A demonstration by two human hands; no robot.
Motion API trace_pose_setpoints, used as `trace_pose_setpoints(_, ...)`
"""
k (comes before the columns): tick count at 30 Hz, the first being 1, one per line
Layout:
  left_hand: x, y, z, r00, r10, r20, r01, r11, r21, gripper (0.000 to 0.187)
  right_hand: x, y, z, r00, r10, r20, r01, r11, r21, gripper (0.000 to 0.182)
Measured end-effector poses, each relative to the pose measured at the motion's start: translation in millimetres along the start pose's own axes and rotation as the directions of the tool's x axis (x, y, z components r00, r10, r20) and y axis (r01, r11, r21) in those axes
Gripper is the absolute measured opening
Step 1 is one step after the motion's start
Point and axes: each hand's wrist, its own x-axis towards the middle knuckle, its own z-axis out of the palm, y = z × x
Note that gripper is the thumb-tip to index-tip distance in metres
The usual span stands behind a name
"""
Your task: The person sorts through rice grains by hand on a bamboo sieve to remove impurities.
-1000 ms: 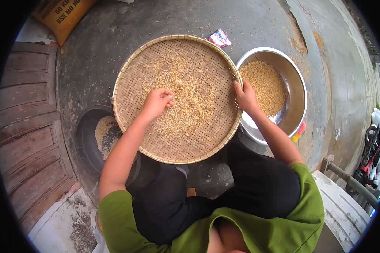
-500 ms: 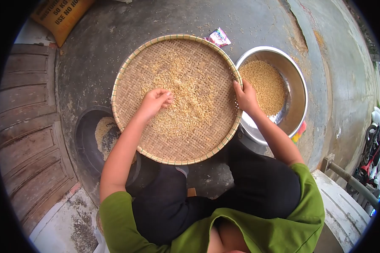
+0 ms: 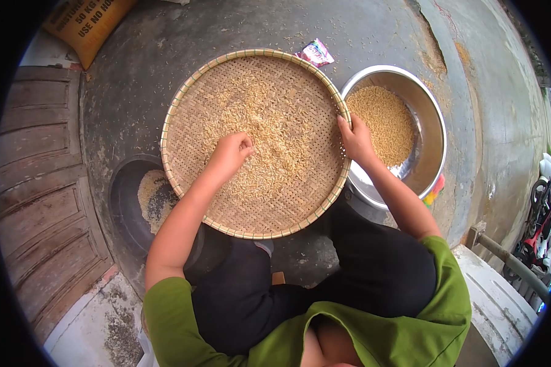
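Note:
A round woven tray (image 3: 196,104) with a bound rim lies across the middle, and loose grain (image 3: 269,140) is spread over its centre. My left hand (image 3: 231,153) is over the grain, its fingers bent together in a pinch; whatever they hold is too small to make out. At the tray's right rim, my right hand (image 3: 357,138) grips the edge, thumb on top. Right of the tray stands a metal basin (image 3: 434,134) holding a heap of golden grain (image 3: 382,122). A dark basin (image 3: 121,202) with paler grain is partly under the tray's left side.
A small pink and white packet (image 3: 316,53) lies on the grey floor beyond the tray. An orange sack (image 3: 89,27) is at the upper left, above wooden panels (image 3: 40,183). Something red and yellow (image 3: 434,190) shows beside the metal basin. Motorbike parts appear at the far right.
My left hand has moved slightly down over the grain, and its fingers have curled in more. My right hand keeps its grip on the rim.

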Motion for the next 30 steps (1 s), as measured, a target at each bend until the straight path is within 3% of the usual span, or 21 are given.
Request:
trace_pose_setpoints(2, 1, -2, -4, 0.996, -0.087, 0.034, 0.089, 0.994, -0.062, 0.009, 1, 1, 0, 1.000, 0.005, 0.007, -0.005, 1.000, -0.007, 0.036)
trace_pose_setpoints(4, 5, -12, -7, 0.982, -0.143, 0.124, 0.179, 0.912, -0.370, 0.010, 2, 4, 1, 1.000, -0.008, 0.000, 0.008, 1.000, -0.005, 0.036)
trace_pose_setpoints(10, 0, -17, -15, 0.965, -0.182, 0.190, 0.261, 0.755, -0.602, 0.018, 2, 7, 2, 1.000, -0.013, 0.000, 0.013, 1.000, -0.006, 0.036)
trace_pose_setpoints(17, -5, -4, -21, 0.949, -0.192, 0.249, 0.314, 0.598, -0.737, 0.021, 0, 2, 0, 1.000, 0.008, 0.009, -0.009, 1.000, 0.019, 0.035)
trace_pose_setpoints(20, -4, -7, -19, 0.958, -0.130, 0.254, 0.284, 0.532, -0.798, 0.018, 1, 5, 1, 1.000, 0.005, 0.007, -0.005, 1.000, 0.019, 0.036)
trace_pose_setpoints(22, -1, -16, -17, 0.941, -0.007, 0.337, 0.329, 0.235, -0.915, 0.026, 3, 7, 2, 1.000, -0.003, 0.007, 0.003, 1.000, 0.014, 0.036)
trace_pose_setpoints(23, 2, -24, -16, 0.941, -0.008, 0.337, 0.329, 0.237, -0.914, 0.026, 3, 8, 2, 1.000, -0.009, 0.005, 0.009, 1.000, 0.004, 0.036)
trace_pose_setpoints(25, 7, -38, -16, 0.889, 0.192, 0.417, 0.429, -0.029, -0.903, 0.033, 2, 7, 2, 1.000, -0.006, 0.002, 0.006, 1.000, 0.000, 0.036)
trace_pose_setpoints(29, 16, -34, -8, 0.900, 0.235, 0.368, 0.399, -0.105, -0.911, 0.033, 2, 6, 1, 1.000, -0.022, -0.008, 0.022, 1.000, -0.019, 0.037)
trace_pose_setpoints(30, 18, -8, -5, 0.941, 0.005, 0.338, 0.338, 0.017, -0.941, 0.032, 1, 4, 1, 1.000, -0.022, -0.007, 0.022, 1.000, -0.016, 0.037)
